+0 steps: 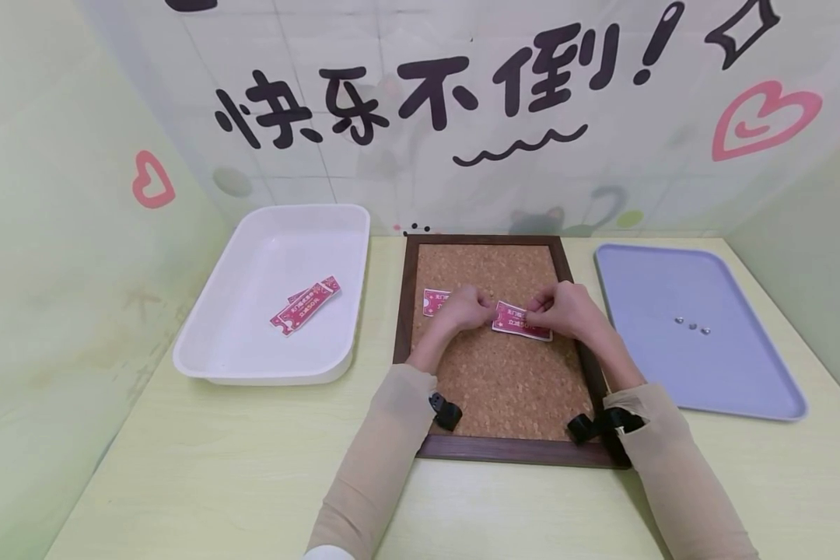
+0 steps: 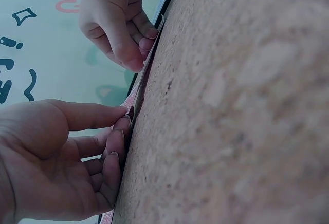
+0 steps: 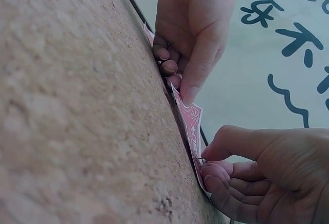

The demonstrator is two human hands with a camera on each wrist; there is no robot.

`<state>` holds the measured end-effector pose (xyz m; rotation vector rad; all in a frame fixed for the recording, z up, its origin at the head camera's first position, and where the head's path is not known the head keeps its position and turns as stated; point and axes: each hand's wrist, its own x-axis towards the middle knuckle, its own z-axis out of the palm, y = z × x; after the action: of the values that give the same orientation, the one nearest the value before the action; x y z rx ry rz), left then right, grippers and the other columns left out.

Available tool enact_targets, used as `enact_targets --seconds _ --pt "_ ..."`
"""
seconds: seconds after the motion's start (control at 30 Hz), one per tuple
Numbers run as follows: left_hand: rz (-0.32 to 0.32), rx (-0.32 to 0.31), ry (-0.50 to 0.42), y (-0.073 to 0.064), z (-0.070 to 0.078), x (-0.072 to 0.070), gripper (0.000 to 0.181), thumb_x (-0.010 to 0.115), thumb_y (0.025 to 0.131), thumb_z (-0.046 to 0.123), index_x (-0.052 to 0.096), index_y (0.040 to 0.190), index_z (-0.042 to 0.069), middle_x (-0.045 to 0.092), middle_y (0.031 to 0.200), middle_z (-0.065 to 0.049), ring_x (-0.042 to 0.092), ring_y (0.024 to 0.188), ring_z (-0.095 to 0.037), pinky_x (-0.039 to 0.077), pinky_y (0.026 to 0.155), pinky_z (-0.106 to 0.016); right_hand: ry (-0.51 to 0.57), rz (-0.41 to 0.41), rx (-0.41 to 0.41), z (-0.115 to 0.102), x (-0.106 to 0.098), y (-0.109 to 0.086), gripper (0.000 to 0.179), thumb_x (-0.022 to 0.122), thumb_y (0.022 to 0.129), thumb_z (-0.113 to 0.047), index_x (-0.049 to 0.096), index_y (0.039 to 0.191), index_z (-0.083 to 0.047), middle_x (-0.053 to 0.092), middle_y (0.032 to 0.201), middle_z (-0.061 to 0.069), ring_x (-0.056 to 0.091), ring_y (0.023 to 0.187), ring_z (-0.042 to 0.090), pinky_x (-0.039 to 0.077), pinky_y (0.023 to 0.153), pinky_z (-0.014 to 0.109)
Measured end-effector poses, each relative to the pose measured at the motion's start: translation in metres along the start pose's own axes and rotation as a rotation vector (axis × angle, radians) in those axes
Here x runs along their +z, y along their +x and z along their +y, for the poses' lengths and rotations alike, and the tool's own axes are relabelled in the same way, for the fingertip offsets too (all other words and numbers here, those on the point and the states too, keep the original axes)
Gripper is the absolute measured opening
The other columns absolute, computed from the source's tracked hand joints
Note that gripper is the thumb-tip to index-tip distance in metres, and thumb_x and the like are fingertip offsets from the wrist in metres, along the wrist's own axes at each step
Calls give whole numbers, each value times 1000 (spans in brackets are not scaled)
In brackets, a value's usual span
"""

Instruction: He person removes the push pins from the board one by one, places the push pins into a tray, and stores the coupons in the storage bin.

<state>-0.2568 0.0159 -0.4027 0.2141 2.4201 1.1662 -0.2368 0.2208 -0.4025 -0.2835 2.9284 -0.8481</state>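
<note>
On a framed cork board [image 1: 504, 389] lies a pink-and-white paper coupon [image 1: 521, 322], its surface lifted slightly off the cork in the wrist views. My left hand [image 1: 465, 307] pinches its left end between thumb and fingers. The right hand [image 1: 565, 309] grips the right end; in the right wrist view a thin, pin-like bit shows at the right thumb tip [image 3: 208, 156], too small to be sure of. Another coupon [image 1: 434, 302] lies on the cork to the left, partly covered by my left hand.
At the left stands a white tray [image 1: 266, 371] with two overlapping coupons [image 1: 306, 308] in it. A lilac tray [image 1: 700, 381] at the right bears several small silver tacks [image 1: 693, 326]. Behind the board rises a printed wall [image 1: 420, 179].
</note>
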Motion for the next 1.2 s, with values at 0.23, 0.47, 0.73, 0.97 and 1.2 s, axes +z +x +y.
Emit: enact_targets --seconds 0.23,0.47,0.73,0.97,1.2 --pt "8 -3 12 -1 0 0 37 66 99 18 58 64 7 42 53 2 38 49 -10 30 46 -23 64 -14 5 8 -4 -3 14 76 83 -20 75 83 -5 67 71 -1 54 65 14 43 59 28" --pt "9 15 3 -4 0 0 39 65 100 18 58 63 6 41 52 1 38 48 -10 31 46 -23 192 -71 41 18 -7 -6 21 74 90 -19 74 95 1 70 76 3 60 70 14 48 63 25" --pt "40 46 -12 -6 -1 2 39 64 99 15 57 61 6 42 53 1 39 50 -10 30 46 -23 270 -82 40 18 -8 -9 21 71 94 -16 72 98 5 73 80 7 67 72 15 53 64 24" --pt "72 38 -3 -12 0 0 33 63 100 14 60 68 7 47 61 -2 44 56 -13 35 51 -24 216 -15 10 17 -12 -13 20 71 93 -16 73 99 3 72 85 9 65 75 15 52 64 24" --pt "117 32 -38 -23 -2 -8 20 61 101 12 66 85 2 59 75 -5 60 65 -17 40 52 -22 198 55 -43 12 -19 -17 18 72 92 -13 72 99 4 72 87 10 64 76 15 50 65 23"
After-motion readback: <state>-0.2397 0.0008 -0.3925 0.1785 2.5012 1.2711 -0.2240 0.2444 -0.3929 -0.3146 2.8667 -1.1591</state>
